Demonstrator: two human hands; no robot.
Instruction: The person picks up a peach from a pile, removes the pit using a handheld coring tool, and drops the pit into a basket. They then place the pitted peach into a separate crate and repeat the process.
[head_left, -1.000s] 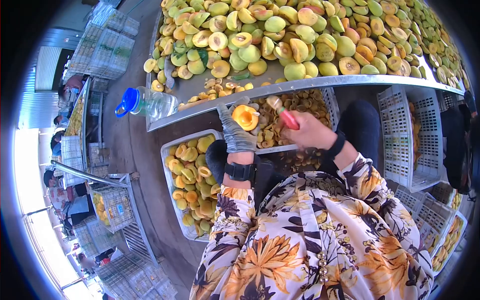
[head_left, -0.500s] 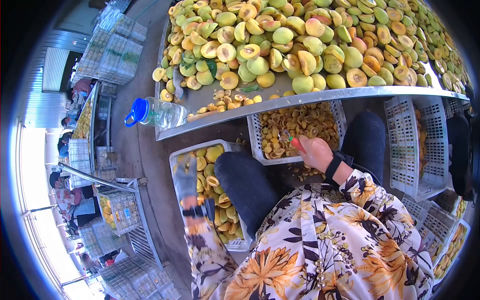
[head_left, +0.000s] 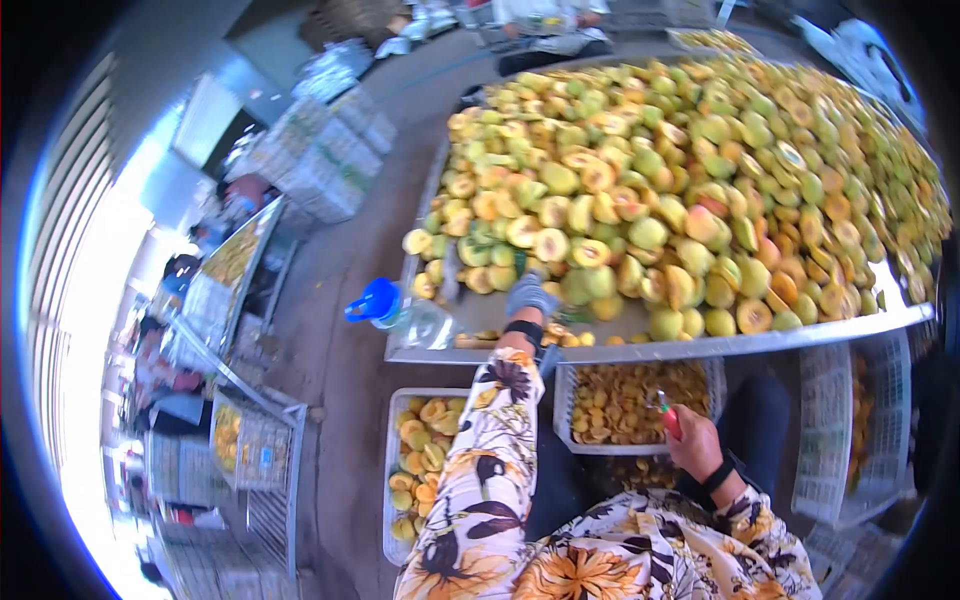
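Observation:
My left hand (head_left: 532, 296), in a grey glove, reaches over the near edge of the metal table (head_left: 640, 350) to the halved fruit (head_left: 590, 252). Its fingers are blurred and partly hidden, so their grip cannot be made out. My right hand (head_left: 692, 442) is closed around the red handle of a small pitting tool (head_left: 668, 412), its metal loop pointing up and left. That hand is over the near side of a white crate of small fruit pieces (head_left: 640, 395). A white crate of halved fruit (head_left: 425, 450) stands below my left sleeve.
A clear bottle with a blue cap (head_left: 375, 302) lies at the table's left corner. White crates (head_left: 820, 440) stand at the right. Several people and another fruit table (head_left: 240, 250) are at the left; a person (head_left: 550, 25) is beyond the table.
My left hand has moved from above the left crate up to the fruit on the table. The view has shifted, and my right hand still holds the tool.

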